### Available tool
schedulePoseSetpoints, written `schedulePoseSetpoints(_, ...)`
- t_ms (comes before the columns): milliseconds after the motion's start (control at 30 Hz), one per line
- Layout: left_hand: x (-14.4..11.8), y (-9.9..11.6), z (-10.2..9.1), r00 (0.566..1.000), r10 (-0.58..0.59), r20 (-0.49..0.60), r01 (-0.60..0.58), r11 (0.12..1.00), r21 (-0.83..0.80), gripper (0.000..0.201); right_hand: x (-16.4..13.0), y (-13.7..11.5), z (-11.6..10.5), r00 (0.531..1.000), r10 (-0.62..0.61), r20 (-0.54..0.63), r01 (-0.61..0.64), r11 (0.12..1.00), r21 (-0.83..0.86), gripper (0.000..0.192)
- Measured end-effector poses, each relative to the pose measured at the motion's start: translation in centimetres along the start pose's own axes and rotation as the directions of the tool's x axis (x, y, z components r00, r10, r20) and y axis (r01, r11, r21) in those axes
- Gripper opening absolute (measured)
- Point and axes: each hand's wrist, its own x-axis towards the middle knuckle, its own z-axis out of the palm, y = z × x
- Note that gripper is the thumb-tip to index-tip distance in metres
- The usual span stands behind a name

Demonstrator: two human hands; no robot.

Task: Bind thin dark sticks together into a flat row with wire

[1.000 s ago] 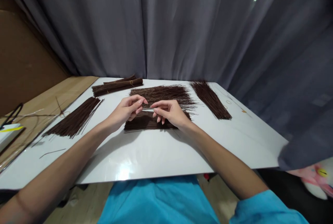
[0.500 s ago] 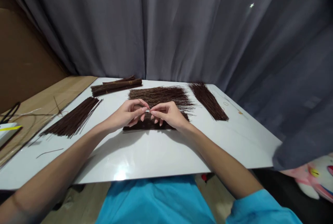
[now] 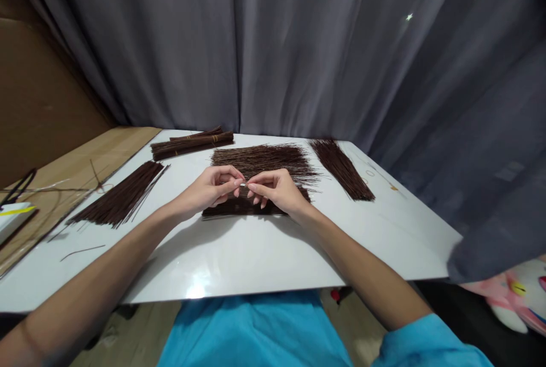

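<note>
Dark brown sticks (image 3: 239, 206), thin and straight, heaped under left hand (image 3: 209, 189) and right hand (image 3: 275, 189), fingertips pinching something pale, too small to identify.

My tabletop (image 3: 264, 253) is smooth, glossy white, throwing back the lamp glare. The sticks (image 3: 260, 159) look like thin, matt dark-brown wood (rough and wiry at the ends). Behind hangs a grey cloth curtain (image 3: 298, 48), soft and dull. My shirt (image 3: 256, 333) is plain turquoise cloth.
</note>
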Motion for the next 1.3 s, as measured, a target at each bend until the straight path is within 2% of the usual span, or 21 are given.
schedulePoseSetpoints(333,-0.16,0.57,0.50,0.999,-0.003,-0.044,0.005,0.999,0.032,0.038,-0.20,-0.48,0.34,1.000,0.024,0.001,-0.024,1.000,-0.007,0.039)
schedulePoseSetpoints(667,0.09,-0.14,0.64,0.996,0.005,-0.091,-0.007,1.000,-0.017,0.040,-0.19,-0.35,0.61,0.999,0.051,-0.002,-0.051,0.999,0.014,0.044)
schedulePoseSetpoints(1300,0.24,-0.26,0.60,0.996,-0.011,-0.094,0.009,1.000,-0.025,0.039,-0.18,0.12,0.84,0.998,0.057,-0.011,-0.057,0.998,0.006,0.045)
